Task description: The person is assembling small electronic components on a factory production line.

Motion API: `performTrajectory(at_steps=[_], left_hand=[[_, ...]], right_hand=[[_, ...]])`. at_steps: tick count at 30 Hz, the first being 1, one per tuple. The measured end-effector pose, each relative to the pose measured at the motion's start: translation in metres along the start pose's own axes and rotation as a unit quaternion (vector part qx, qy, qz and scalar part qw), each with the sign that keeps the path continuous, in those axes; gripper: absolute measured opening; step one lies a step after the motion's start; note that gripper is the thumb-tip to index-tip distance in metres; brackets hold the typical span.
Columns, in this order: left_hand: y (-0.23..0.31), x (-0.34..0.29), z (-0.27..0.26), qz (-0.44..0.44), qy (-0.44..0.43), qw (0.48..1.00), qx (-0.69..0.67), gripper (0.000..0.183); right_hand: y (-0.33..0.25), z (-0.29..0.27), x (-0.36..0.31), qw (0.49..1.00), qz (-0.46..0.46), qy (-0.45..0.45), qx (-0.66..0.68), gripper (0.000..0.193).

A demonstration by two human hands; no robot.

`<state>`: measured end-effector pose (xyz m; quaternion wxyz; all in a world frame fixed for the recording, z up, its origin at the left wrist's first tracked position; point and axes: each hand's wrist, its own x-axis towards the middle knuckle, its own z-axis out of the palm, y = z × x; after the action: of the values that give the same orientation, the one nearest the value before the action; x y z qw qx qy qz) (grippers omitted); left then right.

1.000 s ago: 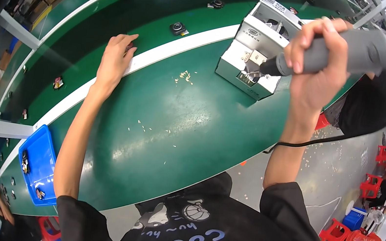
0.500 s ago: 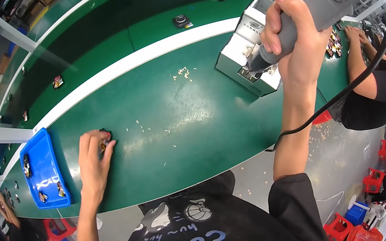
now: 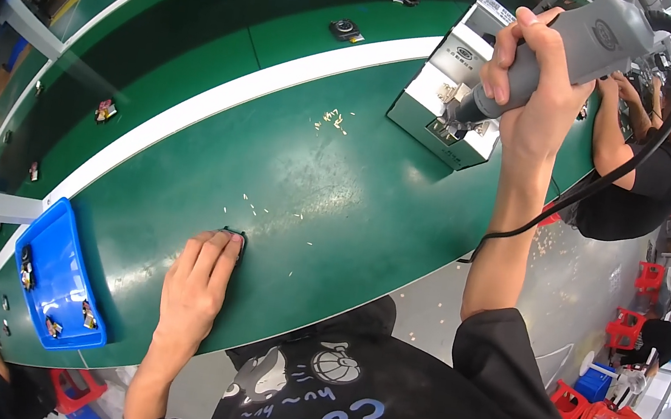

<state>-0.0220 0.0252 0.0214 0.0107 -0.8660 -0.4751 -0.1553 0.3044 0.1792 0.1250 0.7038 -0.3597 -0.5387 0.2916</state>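
Note:
My right hand (image 3: 544,97) is wrapped round a grey electric screwdriver (image 3: 606,43), raised over the far right of the bench. Its dark tip points down into the front of a white and dark-green box-shaped screw feeder (image 3: 419,117); the very end of the tip is hard to make out. At the near left, my left hand (image 3: 202,276) lies low over the green bench, fingers together on a small dark part (image 3: 239,239). Those fingers cover most of the part, so its kind is hidden.
Left of my left hand stands a blue tray (image 3: 60,248) with a few small assemblies. Pale slivers (image 3: 332,120) lie on the bench. Beyond a white rail (image 3: 313,65), a green conveyor (image 3: 232,122) carries small black units. The screwdriver's cable hangs by my right forearm; a co-worker (image 3: 634,187) sits at right.
My left hand has moved right across the bench with the small part, its fingers now covering more of it. The screwdriver stays at the feeder. The whole view has shifted slightly.

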Motion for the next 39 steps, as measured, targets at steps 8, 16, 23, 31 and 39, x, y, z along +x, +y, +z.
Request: performTrajectory(at_steps=[8, 16, 23, 31, 39], left_hand=[[0.016, 0.006, 0.015, 0.071, 0.033, 0.997, -0.027, 0.034], [0.026, 0.009, 0.041, 0.115, 0.117, 0.986, 0.034, 0.022], [0.021, 0.008, 0.047, 0.135, 0.147, 0.978, 0.058, 0.006], [0.023, 0.002, 0.045, 0.131, 0.122, 0.981, 0.068, 0.015], [0.024, 0.001, 0.047, 0.146, 0.109, 0.98, 0.086, 0.012]], right_hand=[[0.007, 0.004, 0.005, 0.996, 0.069, -0.057, 0.03, 0.019], [-0.006, 0.042, -0.088, 0.962, 0.084, -0.184, 0.185, 0.02], [-0.004, 0.075, -0.134, 0.949, 0.124, -0.185, 0.225, 0.016], [0.005, 0.079, -0.142, 0.942, 0.145, -0.212, 0.215, 0.015], [0.007, 0.08, -0.141, 0.935, 0.146, -0.234, 0.224, 0.015]])
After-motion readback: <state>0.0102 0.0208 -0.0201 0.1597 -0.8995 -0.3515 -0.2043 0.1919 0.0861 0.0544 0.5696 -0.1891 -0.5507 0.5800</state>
